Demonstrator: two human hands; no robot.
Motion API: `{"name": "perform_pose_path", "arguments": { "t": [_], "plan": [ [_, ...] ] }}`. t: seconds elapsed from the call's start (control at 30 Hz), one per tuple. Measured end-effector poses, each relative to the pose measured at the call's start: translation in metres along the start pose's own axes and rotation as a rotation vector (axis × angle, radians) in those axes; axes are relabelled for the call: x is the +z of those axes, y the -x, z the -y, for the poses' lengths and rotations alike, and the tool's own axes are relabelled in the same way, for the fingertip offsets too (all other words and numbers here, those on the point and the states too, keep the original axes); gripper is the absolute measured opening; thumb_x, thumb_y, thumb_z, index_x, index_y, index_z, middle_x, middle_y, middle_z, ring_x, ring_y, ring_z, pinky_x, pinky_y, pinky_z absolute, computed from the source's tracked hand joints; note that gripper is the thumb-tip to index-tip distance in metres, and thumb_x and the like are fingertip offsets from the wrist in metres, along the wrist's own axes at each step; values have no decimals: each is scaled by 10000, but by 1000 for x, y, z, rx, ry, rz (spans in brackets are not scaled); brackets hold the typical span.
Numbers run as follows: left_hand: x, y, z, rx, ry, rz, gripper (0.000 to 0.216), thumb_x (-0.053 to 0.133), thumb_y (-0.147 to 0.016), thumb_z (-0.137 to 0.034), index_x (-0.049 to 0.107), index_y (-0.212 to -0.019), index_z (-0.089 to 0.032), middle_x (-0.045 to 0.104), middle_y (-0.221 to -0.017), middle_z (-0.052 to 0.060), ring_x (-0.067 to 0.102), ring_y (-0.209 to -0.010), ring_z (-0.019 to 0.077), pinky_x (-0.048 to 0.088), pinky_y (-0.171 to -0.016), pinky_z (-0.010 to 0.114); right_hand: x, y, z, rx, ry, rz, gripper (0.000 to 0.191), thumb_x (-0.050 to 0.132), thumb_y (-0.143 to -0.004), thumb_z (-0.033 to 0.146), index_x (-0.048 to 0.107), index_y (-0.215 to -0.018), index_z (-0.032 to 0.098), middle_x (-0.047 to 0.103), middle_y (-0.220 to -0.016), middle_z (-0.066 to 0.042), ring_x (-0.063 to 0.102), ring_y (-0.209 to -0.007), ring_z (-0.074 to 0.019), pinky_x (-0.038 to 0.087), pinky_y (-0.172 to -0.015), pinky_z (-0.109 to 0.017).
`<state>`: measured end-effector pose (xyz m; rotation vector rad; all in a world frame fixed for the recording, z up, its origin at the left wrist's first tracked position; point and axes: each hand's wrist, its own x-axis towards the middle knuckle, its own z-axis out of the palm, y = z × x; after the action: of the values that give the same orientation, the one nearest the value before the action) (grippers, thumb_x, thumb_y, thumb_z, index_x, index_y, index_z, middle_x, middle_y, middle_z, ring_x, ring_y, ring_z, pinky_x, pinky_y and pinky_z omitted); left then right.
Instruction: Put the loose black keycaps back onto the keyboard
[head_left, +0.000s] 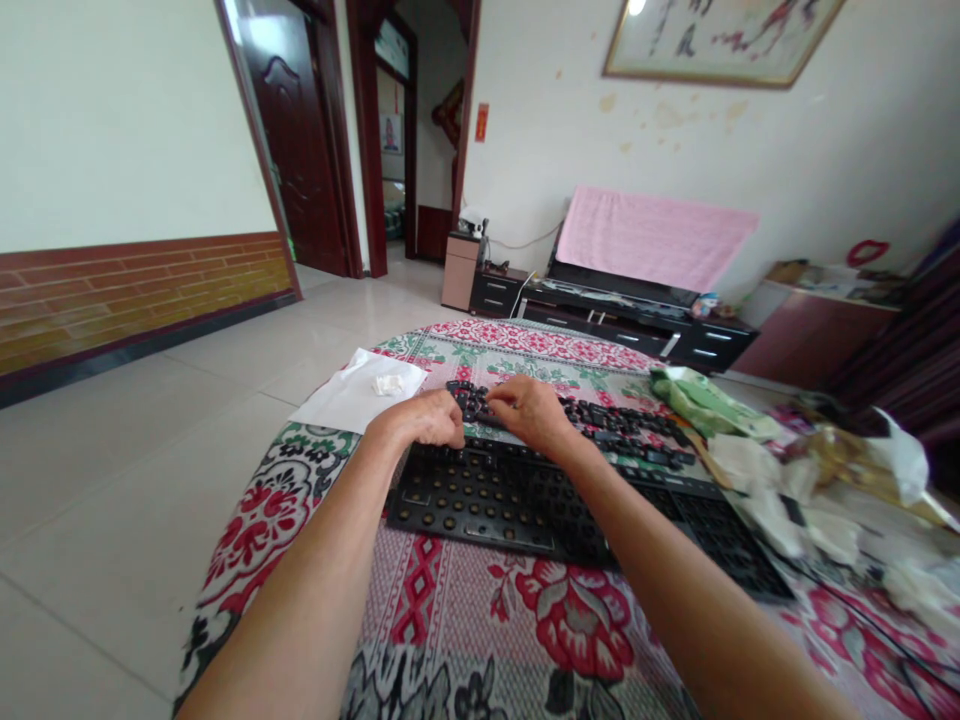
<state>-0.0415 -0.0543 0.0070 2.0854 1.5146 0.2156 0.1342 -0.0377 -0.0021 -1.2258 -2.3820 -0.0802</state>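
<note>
Reaching past keyboard, right hand sits at loose keycaps strewn along keyboard's length; left hand curls by far edge; cannot tell either grip's contents.

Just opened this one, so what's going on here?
A person's bare hands are working over a black computer keyboard with many bare key positions. The left hand is at its far edge; the right hand is over small, loose black keycaps spread beyond it on a red-and-green floral cloth. Whether either hand grips a keycap is unclear.
</note>
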Motion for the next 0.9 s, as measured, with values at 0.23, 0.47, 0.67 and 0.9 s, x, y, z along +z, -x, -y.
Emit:
{"name": "perform_pose_path", "arguments": {
  "t": [0.23, 0.47, 0.67, 0.9],
  "plan": [
    [-6, -2, 13, 14, 89, -143, 223, 511, -546, -295, 659, -649, -163, 571, -559, -8, 476, -541, 110, 324, -496, 204, 14, -55, -68, 150, 218, 224, 319, 470, -706, 167, 658, -952, 246, 654, -932, -32, 573, -839, -183, 407, -727, -255],
    [-8, -4, 16, -8, 118, -192, 244, 516, -554, -303, 665, -689, -165, 600, -605, 4, 502, -581, 121, 340, -504, 207, 34, -73, -84, 101, 205, 376, 375, 526, -615, 116, 669, -909, 298, 665, -907, 10, 572, -824, -174, 402, -707, -235],
    [-7, -3, 12, -9, 129, -219, 216, 525, -571, -286, 663, -685, -165, 611, -616, 10, 518, -584, 120, 356, -523, 212, 37, -74, -86, 112, 180, 334, 303, 513, -632, 139, 687, -856, 244, 677, -803, -5, 579, -724, -158, 396, -616, -217],
    [2, -15, 9, -6, 302, -378, 230, 528, -632, -313, 648, -755, -159, 625, -663, 26, 538, -603, 119, 381, -547, 220, 13, -42, -54, 96, -6, 55, 226, 526, -666, 205, 630, -861, 157, 658, -749, -25, 576, -665, -128, 402, -620, -217]
  ]
}}
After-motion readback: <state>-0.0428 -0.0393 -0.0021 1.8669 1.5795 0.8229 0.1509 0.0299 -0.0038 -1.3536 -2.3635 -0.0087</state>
